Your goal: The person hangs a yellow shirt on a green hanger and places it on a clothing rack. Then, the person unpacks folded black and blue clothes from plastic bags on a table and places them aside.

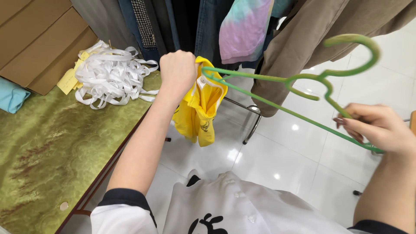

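Note:
My left hand is raised in a fist, gripping the top of a small yellow garment that hangs down from it above the white floor. My right hand pinches the right arm of a green wire hanger, whose hook curves up at the upper right. The hanger's left tip sits at the neck of the yellow garment, just beside my left fist. Whether the tip is inside the neck opening I cannot tell.
A table with a green patterned cloth stands at left, bearing a heap of white ribbons, cardboard boxes and a blue cloth. Clothes hang on a rack ahead. A white garment lies below me.

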